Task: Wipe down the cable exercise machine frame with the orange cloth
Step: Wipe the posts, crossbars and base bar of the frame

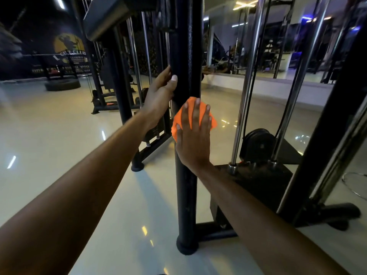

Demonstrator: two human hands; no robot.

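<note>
A black upright post (pixel 185 195) of the cable machine frame stands in the middle of the head view, reaching down to a round foot on the floor. My right hand (pixel 193 135) lies flat with straight fingers on the orange cloth (pixel 179 121), pressing it against the post at mid height. Just above it, my left hand (pixel 160 96) grips the same post from the left, thumb across the front and fingers curled behind.
Chrome guide rods (pixel 243 108) and a black pulley (pixel 258 143) stand to the right on the machine's base. A second black frame leg (pixel 137 161) stands left behind. A mirror wall lies beyond, a tyre (pixel 62 84) far left, glossy pale floor (pixel 59 147) all round.
</note>
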